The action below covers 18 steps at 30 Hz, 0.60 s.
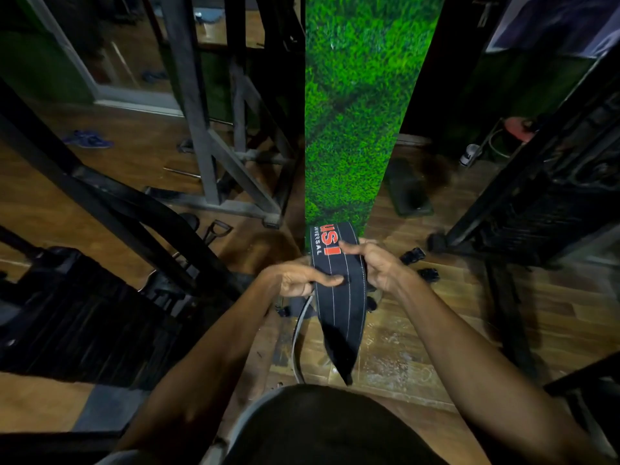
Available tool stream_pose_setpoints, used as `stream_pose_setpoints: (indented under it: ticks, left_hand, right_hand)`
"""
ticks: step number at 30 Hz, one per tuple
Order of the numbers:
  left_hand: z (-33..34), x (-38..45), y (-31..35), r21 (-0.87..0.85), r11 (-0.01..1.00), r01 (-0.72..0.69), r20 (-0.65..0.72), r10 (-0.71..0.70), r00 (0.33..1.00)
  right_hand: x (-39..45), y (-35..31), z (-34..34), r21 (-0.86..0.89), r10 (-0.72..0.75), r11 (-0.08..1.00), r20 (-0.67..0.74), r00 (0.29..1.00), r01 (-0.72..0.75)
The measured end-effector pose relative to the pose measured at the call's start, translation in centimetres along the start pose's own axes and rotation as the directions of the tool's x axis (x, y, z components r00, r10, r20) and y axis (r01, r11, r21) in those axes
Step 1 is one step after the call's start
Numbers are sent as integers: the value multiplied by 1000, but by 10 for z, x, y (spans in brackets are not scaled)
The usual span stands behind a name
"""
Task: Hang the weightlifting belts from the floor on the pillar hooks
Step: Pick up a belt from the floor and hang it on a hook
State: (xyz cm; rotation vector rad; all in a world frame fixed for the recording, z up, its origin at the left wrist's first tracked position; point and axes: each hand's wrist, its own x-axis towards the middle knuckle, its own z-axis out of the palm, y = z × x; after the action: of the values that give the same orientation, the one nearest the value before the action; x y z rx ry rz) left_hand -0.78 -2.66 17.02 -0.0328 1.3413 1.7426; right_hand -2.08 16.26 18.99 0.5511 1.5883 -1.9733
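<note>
Black stitched weightlifting belt with red lettering [337, 283] lies across both my palms, lifted off the wooden plank floor [436, 330] just before the grass-green covered pillar [352, 129]. My left hand [298, 280] pinches its near edge, thumb on top; my right hand [379, 266] wraps the other edge. It feels thick and stiff across its width, yet the tail droops. No hooks show; I'd carry it by the wide middle.
</note>
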Motion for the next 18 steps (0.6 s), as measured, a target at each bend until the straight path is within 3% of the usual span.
stream_pose_setpoints:
  ticks: [2,6,9,15,18]
  left_hand:
    - [-8,-4,-2,-179,983,-51,-56,41,998]
    - [-24,5,13,-485,833,-266,-342,99,935]
    - [-12,13,28,-386,881,-273,-412,100,906]
    - [1,12,27,-290,896,-336,-294,251,922]
    - [-2,7,20,-314,888,-335,-270,255,928]
  right_hand:
    - [-4,9,-6,-64,-55,996,28,998,57]
    - [-16,31,-21,-141,-57,986,207,977,87]
    - [-22,42,-25,-211,-72,971,189,979,112]
    - [-21,21,-22,-171,-48,984,55,997,56]
    - [-23,0,-10,-121,-100,987,64,993,108]
